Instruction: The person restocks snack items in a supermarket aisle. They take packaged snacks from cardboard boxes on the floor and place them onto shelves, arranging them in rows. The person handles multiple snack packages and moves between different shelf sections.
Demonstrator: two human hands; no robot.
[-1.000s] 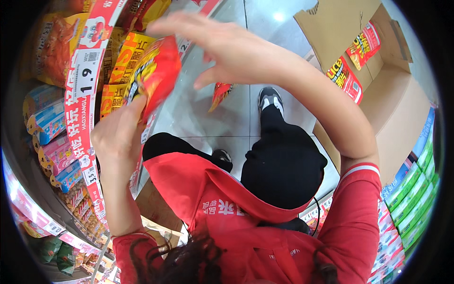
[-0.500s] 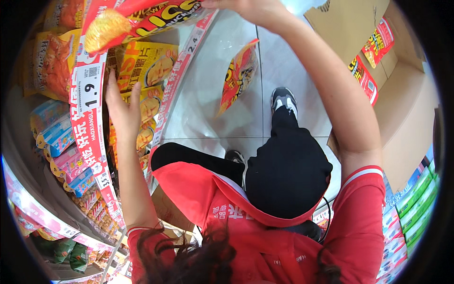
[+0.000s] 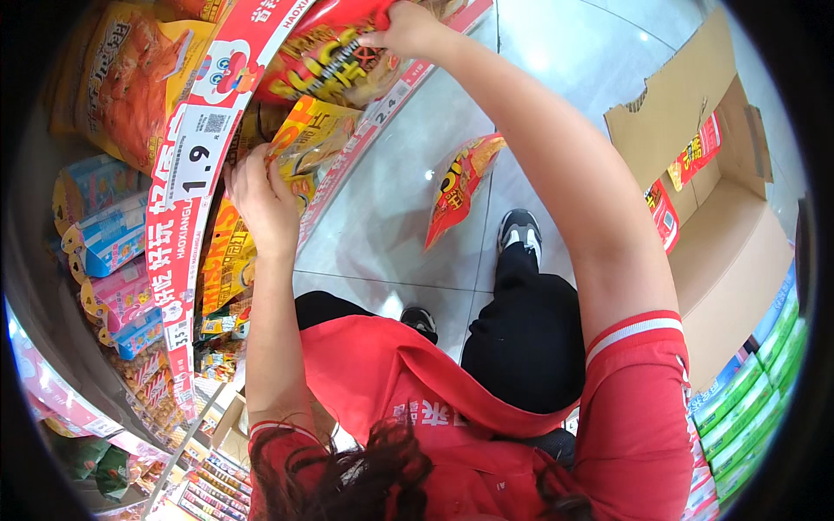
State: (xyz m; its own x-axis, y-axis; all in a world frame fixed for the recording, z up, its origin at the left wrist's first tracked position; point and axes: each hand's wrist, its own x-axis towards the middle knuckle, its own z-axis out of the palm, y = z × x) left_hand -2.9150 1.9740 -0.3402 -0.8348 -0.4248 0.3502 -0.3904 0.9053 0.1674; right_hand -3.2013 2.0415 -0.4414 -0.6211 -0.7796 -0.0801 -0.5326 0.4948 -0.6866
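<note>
My right hand (image 3: 412, 33) is closed on the upper edge of a red snack bag (image 3: 334, 65), which sits inside the lower shelf behind its red price strip. Just below that bag, my left hand (image 3: 263, 198) has its fingers curled at the near edge of a yellow snack bag (image 3: 313, 122); the fingertips are partly hidden. More yellow snack bags (image 3: 228, 260) stand along the same shelf beside my left wrist. Another red snack bag (image 3: 464, 187) lies on the tiled floor, in front of my shoe.
At right stands an open cardboard box (image 3: 734, 234) with a few red bags inside. The upper shelf's price strip (image 3: 193, 165) runs close beside my left hand. Large orange bags (image 3: 130, 78) and small blue and pink packs (image 3: 113, 234) fill that shelf. Green packs (image 3: 747, 408) are stacked lower right.
The red bag has gone from above the shelf strip down into the lower shelf with my right hand. My left hand has curled at a yellow bag, which now tilts. My view has shifted.
</note>
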